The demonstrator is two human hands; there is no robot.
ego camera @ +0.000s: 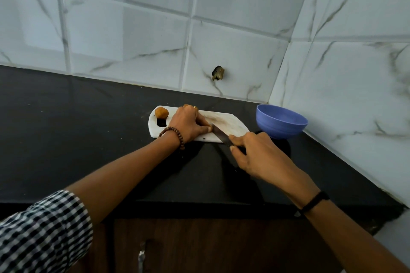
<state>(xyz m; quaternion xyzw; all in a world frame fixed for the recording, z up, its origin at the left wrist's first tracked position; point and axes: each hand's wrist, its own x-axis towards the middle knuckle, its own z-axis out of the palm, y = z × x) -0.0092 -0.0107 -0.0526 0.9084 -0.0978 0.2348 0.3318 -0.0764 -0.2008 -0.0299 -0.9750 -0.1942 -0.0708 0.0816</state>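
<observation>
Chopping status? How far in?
Done: little. No cut pieces show on the cutting board, and nothing shows in the blue bowl.
In hand: the left hand holds down a brown piece, mostly hidden. The right hand grips the knife, blade beside the left fingers.
Left: that cut, and the whole brown lump on the board's far-left corner.

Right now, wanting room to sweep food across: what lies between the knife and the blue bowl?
Only a bare, stained stretch of cutting board, then a strip of black counter, between knife and blue bowl; the head view shows it.
</observation>
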